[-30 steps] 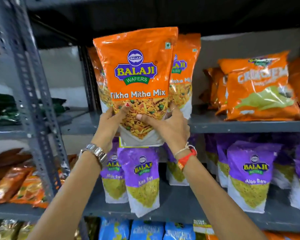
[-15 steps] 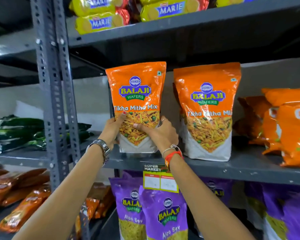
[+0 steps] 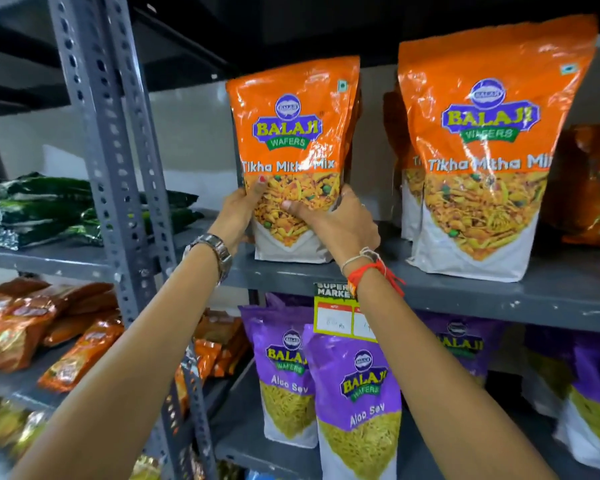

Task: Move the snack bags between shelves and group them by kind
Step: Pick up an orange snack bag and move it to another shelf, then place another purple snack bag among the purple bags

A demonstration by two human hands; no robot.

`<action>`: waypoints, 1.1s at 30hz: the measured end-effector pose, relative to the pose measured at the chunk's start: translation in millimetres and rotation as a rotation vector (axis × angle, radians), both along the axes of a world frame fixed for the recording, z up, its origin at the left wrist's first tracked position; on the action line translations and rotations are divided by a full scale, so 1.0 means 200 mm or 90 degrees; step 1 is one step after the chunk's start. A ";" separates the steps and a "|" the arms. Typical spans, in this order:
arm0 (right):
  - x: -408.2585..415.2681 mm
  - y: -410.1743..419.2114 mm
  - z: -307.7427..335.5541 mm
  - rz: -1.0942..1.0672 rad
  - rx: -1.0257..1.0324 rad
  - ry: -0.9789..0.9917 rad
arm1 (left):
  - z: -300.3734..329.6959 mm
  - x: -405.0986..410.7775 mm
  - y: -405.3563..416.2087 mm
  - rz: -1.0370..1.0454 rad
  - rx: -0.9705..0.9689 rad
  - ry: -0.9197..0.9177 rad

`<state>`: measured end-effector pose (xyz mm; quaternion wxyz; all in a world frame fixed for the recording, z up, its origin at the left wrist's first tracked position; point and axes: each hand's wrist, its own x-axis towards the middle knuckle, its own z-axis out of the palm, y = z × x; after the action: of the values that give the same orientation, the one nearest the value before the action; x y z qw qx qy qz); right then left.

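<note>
An orange Tikha Mitha Mix bag (image 3: pixel 291 133) stands upright at the left end of the grey middle shelf (image 3: pixel 499 299). Both hands grip its lower part: my left hand (image 3: pixel 238 211) on its left edge, my right hand (image 3: pixel 340 223) across its front and right side. The bag's base rests on the shelf. To its right stands a second Tikha Mitha Mix bag (image 3: pixel 485 161) with another partly hidden behind it. Purple Aloo Sev bags (image 3: pixel 357 403) stand on the shelf below.
A grey perforated upright (image 3: pixel 115 188) runs down the left. Orange snack bags (image 3: pixel 589 188) lie at the far right of the middle shelf. In the neighbouring rack are green packets (image 3: pixel 49 209) and orange-brown packets (image 3: pixel 42 323). A supermarket price tag (image 3: pixel 336 313) hangs on the shelf edge.
The orange bag has gone from held in front of the shelf to standing on the shelf's left end, both hands still on it. The view has drawn closer.
</note>
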<state>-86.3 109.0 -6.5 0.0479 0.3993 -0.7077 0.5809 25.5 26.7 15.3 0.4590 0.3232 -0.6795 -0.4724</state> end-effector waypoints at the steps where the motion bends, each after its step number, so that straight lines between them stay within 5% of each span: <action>1: 0.00 0.01 0.00 -0.002 0.016 0.010 | -0.01 0.00 -0.01 0.010 -0.020 -0.013; 5: -0.02 0.14 -0.03 -0.055 -0.023 0.053 | -0.09 0.06 -0.01 0.194 -0.207 -0.101; 10: -0.04 0.41 -0.27 -0.086 -0.374 0.009 | -0.33 0.10 0.16 0.181 -0.189 0.342; 14: -0.08 0.52 -0.63 -0.160 -0.531 -0.060 | -0.67 0.06 0.31 0.143 -0.065 0.382; 20: -0.24 0.50 -1.25 -0.129 -0.247 -0.192 | -1.33 -0.05 0.41 0.145 0.163 0.348; 27: -0.36 0.44 -1.60 0.062 0.167 -0.415 | -1.79 -0.18 0.44 0.056 0.407 0.104; 33: -0.34 0.48 -1.59 0.217 0.216 -0.446 | -1.81 -0.22 0.46 -0.018 0.525 0.063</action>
<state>-153.6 204.1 -324.4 -0.3587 0.2909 -0.6907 0.5565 -19.1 119.3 -347.6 0.3167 0.4474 -0.4148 -0.7263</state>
